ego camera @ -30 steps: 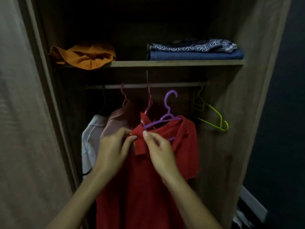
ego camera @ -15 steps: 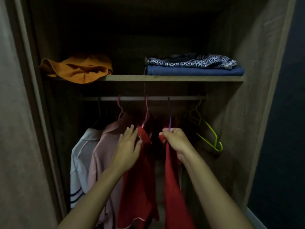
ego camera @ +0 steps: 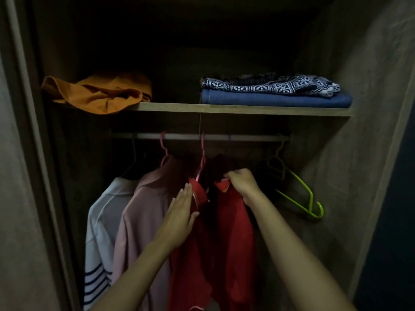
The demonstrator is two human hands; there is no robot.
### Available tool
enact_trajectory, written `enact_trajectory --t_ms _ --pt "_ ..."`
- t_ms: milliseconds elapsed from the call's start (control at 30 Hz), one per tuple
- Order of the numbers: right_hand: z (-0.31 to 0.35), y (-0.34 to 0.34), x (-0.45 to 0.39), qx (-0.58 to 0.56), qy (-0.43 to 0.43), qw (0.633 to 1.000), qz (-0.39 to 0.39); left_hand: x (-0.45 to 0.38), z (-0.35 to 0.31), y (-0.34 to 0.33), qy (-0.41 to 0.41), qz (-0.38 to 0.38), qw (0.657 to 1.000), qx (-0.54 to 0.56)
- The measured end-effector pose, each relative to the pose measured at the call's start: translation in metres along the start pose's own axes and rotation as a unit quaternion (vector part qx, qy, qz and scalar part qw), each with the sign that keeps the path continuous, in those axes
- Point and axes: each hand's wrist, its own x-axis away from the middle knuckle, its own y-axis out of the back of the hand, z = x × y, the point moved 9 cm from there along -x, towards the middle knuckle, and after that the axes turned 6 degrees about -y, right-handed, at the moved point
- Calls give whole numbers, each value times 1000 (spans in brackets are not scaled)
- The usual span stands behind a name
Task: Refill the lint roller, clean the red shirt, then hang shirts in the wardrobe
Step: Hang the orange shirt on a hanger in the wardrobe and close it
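The left hand [ego camera: 183,212] lies flat, fingers straight, against the nearer red shirt. The right hand [ego camera: 241,184] pinches the collar of the red shirt [ego camera: 233,223], which hangs long-axis down below the rail [ego camera: 247,138], right of the left hand.

Wardrobe rail [ego camera: 213,137] is running under the shelf [ego camera: 224,108]. Four shirts are hanging along it, left to right: striped shirt [ego camera: 101,232], plain shirt [ego camera: 143,221], then two more side by side, the left shirt [ego camera: 190,254] and the right shirt [ego camera: 233,232]. Empty hanger [ego camera: 298,194] is dangling at the rail's far right, apart from them. On the shelf, crumpled cloth [ego camera: 101,95] is lying left; a folded stack [ego camera: 274,93] is sitting right. Left hand [ego camera: 182,214] is resting flat against the left shirt's shoulder; right hand [ego camera: 242,182] is pinching the right shirt's collar.
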Motion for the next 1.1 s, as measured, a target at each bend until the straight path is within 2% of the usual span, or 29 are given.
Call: enact_trajectory --t_ms 133,300,467,533,633,733,800,900,967,1033,1100 --pt "-4 18 44 216 84 969 -83 5 0 -6 -4 14 1000 7" --pt "-57 11 87 353 73 929 -86 13 0 -10 -18 -5 998 58" --pt "-59 22 113 350 91 925 -116 21 -9 -11 -28 21 998 57" --pt "-38 28 127 329 141 923 -143 22 -21 6 -46 7 997 54" --pt "22 31 165 225 283 915 -181 19 -50 72 -112 -95 989 5" --pt "92 20 202 164 408 882 -168 10 -73 166 -145 -206 966 -59" --pt "136 5 212 155 454 864 -151 -6 -76 229 -142 -250 952 -109" --pt "205 -21 207 153 487 850 -132 -48 -58 305 -73 -256 944 -195" --pt "245 -44 188 161 486 853 -99 -83 -28 326 9 -189 956 -225" --pt "272 -67 157 168 451 875 -45 -99 14 326 122 -87 973 -173" --pt "282 -87 125 194 391 899 -10 -98 40 320 201 -42 974 -92"
